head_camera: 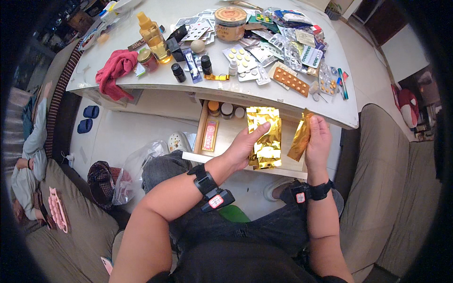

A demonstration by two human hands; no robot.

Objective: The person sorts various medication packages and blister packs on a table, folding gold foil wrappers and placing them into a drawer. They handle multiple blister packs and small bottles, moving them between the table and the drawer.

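My left hand holds several shiny gold foil sachets, its thumb pressed across the front. To the right, my right hand pinches a narrower gold foil sachet, which hangs tilted and apart from the others. Both hands are over an open wooden drawer. Inside the drawer are an orange-lidded jar, a white-lidded jar, another white lid and a red and gold box bearing writing. What lies beneath the sachets is hidden.
On the white table are blister packs, playing cards, a round tub, dark small bottles, an oil bottle and a red cloth. A person is on the sofa at left.
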